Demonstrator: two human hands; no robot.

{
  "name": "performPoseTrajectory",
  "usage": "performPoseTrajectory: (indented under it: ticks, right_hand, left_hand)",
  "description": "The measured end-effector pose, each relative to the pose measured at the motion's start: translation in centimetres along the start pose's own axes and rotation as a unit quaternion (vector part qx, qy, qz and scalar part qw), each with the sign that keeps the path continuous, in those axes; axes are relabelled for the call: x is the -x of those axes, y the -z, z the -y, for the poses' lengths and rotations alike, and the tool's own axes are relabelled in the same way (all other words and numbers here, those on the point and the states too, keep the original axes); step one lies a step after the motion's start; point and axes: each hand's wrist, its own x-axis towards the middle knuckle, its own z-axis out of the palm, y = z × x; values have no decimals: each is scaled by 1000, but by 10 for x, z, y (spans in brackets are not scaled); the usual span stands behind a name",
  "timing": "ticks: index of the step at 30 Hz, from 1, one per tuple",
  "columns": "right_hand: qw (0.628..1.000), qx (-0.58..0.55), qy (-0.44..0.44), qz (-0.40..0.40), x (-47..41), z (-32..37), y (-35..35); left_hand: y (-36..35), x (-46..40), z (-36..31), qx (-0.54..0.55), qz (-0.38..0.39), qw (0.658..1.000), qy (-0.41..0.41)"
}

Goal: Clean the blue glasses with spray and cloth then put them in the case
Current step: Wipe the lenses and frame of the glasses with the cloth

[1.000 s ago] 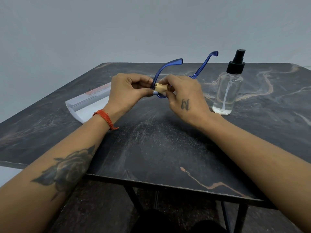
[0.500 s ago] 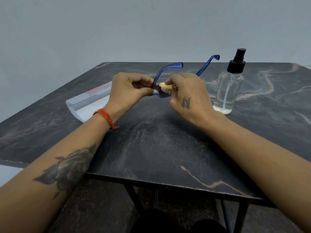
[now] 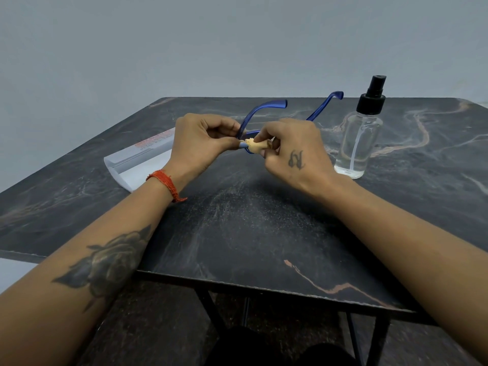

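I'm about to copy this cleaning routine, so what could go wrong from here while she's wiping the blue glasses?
The blue glasses are held above the table only by fingertips: the left hand pinches the frame while the right hand rubs with a small bunched cloth, so a slip could drop them.

The spray bottle stands upright close beside the right hand; a wide wiping motion might knock it over.

The temples stick out unfolded, so hard rubbing could strain the hinges.
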Motion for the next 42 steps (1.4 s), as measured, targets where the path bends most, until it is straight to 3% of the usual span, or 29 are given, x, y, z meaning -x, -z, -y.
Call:
performPoseTrajectory:
  ticks: [5, 20, 31, 42]
  right_hand:
    - [998, 60, 15, -24, 0, -2, 1]
    - [999, -31, 25, -5, -1, -2, -2]
    - [996, 86, 7, -16, 0, 1, 3]
    - [999, -43, 22, 5, -5, -4, -3]
  left_hand:
    - [0, 0, 0, -7, 2, 1000, -6]
    - [0, 0, 1, -11, 4, 1000, -7]
    - [-1, 1, -2, -9, 0, 1000, -26]
    - [-1, 2, -1, -18, -4, 999, -48]
